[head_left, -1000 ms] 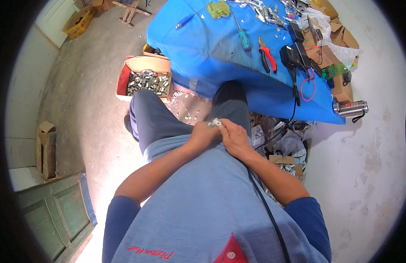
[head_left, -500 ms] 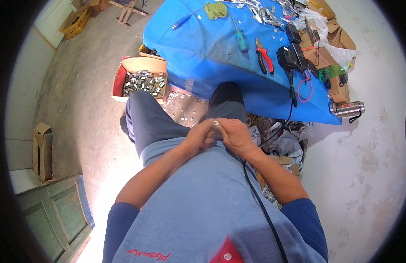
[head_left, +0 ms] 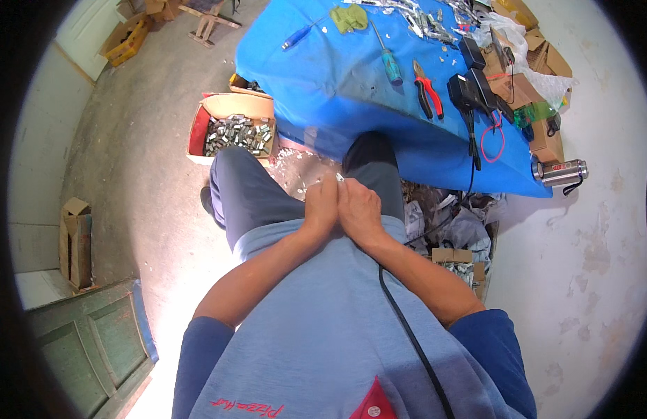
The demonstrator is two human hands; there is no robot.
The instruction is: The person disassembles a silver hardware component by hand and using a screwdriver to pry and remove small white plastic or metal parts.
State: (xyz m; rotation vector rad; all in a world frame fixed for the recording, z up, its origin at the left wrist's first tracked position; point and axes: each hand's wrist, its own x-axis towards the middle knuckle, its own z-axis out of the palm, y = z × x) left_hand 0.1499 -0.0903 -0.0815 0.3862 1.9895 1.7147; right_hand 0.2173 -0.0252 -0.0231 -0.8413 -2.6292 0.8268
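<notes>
Both hands are drawn together over my lap, knuckles side by side. My left hand (head_left: 321, 204) is closed, its fingers bent against the other hand. My right hand (head_left: 360, 208) is closed too, thumb and forefinger pressed together at the top. A small whitish, shiny piece (head_left: 339, 177) pokes out between the fingertips of both hands; most of it is hidden, and its kind is too small to make out. In front of my left knee, an open cardboard box (head_left: 194, 133) holds many small metal blocks (head_left: 238, 134).
A table under a blue cloth (head_left: 323, 91) carries pliers (head_left: 427, 91), two screwdrivers (head_left: 390, 64), a green rag (head_left: 349, 19), black adapters (head_left: 465, 91) and metal scraps (head_left: 425, 24). A steel flask (head_left: 561, 172) stands by its right edge. A black cable (head_left: 414, 335) runs down my apron.
My hands have come closer together and moved slightly up, with the small piece still at the fingertips. The whole view has shifted a little to the right.
</notes>
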